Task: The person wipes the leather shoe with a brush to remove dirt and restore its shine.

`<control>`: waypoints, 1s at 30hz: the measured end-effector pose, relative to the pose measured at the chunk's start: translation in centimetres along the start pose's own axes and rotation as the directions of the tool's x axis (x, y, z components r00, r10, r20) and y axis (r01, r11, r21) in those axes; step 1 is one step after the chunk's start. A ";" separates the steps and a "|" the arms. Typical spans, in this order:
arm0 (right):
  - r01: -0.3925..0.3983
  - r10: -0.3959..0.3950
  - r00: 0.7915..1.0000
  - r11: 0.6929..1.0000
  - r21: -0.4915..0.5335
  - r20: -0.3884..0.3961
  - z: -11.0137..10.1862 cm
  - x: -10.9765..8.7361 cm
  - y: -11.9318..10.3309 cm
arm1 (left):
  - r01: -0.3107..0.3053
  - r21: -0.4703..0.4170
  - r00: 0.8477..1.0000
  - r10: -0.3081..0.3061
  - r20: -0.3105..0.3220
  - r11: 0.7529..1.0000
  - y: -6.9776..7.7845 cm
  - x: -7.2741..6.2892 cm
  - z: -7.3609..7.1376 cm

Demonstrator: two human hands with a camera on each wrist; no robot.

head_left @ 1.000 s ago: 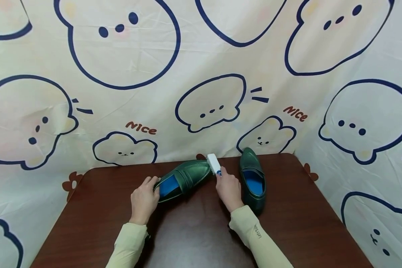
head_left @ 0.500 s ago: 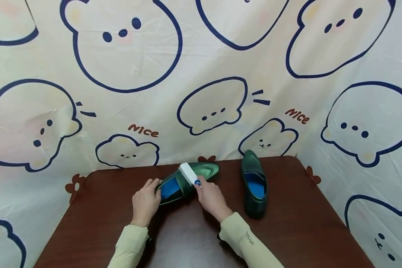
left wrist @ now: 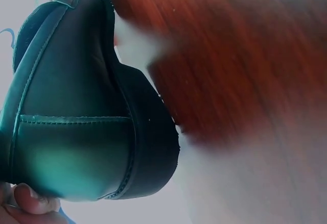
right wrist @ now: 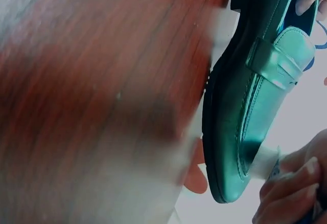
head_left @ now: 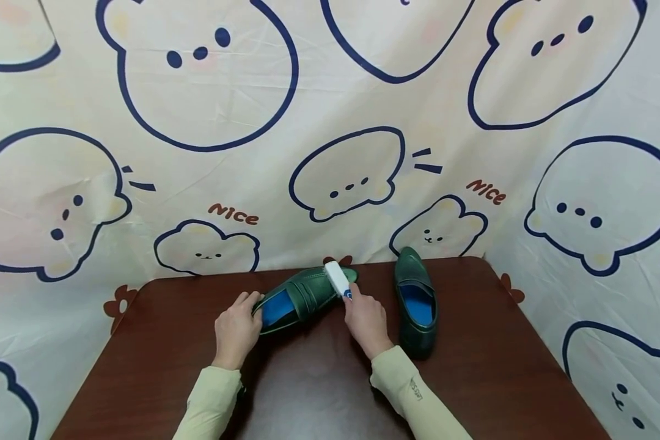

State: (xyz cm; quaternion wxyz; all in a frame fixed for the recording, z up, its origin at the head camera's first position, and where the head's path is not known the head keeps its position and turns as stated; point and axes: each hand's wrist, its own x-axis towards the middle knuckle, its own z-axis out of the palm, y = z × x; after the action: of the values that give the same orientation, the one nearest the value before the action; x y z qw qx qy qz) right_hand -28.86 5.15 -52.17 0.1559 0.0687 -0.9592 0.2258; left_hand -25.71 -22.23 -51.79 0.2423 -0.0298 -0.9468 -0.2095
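Note:
A green loafer (head_left: 302, 293) with a blue insole lies slantwise at the back of the table, toe to the right. Its heel end is gripped by my left hand (head_left: 238, 330), thumb inside the opening; the left wrist view shows the shoe's heel (left wrist: 76, 157) close up with fingertips at its edge. My right hand (head_left: 367, 318) holds a white brush (head_left: 338, 279) by its handle, the head lying across the loafer's toe. In the right wrist view the curled fingers (right wrist: 291, 193) are beside the toe, and the brush is partly hidden behind them.
A second green loafer (head_left: 416, 305) stands to the right of my right hand, toe toward the back. The dark brown table (head_left: 308, 391) ends at a cream cloth backdrop (head_left: 341, 238) with bear drawings, which also hangs at both sides.
The brush went from the toe tip back to the strap, then forward again onto the toe, carried by my right hand. My left hand keeps its grip on the heel.

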 end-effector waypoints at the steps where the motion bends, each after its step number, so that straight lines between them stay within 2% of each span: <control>1: -0.015 0.015 1.000 1.000 -0.007 -0.014 -0.1 0.0 0.2 | 0.004 -0.002 1.000 -0.004 0.004 1.000 0.0 0.0 0.0; 7: -0.111 0.111 0.993 0.994 -0.006 -0.030 -0.6 0.2 1.1 | 0.027 -0.014 0.999 -0.027 0.021 1.000 -0.1 -0.1 -0.2; 13: -0.103 0.103 0.994 0.995 0.007 -0.029 -0.8 0.3 1.5 | 0.011 -0.007 1.000 -0.011 0.009 1.000 0.0 0.0 -0.2; 18: -0.134 0.134 0.991 0.991 0.007 -0.015 -1.1 0.3 1.8 | -0.012 0.007 1.000 0.012 0.004 1.000 0.2 0.1 0.1; 25: -0.119 0.120 0.993 0.990 0.081 -0.012 -2.4 0.6 1.1 | -0.042 -0.011 0.995 0.041 -0.090 0.999 0.2 0.3 0.4; 30: -0.086 0.088 0.996 0.985 0.151 -0.004 -3.0 0.4 0.2 | -0.064 -0.030 0.983 0.057 -0.177 0.998 0.6 0.0 1.1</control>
State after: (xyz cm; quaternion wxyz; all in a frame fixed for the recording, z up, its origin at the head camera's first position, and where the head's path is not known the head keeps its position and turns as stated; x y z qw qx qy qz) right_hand -28.50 6.67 -49.53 0.1455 0.0370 -0.9406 0.3046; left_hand -26.11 -21.23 -52.45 0.3307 -0.0442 -0.9166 -0.2204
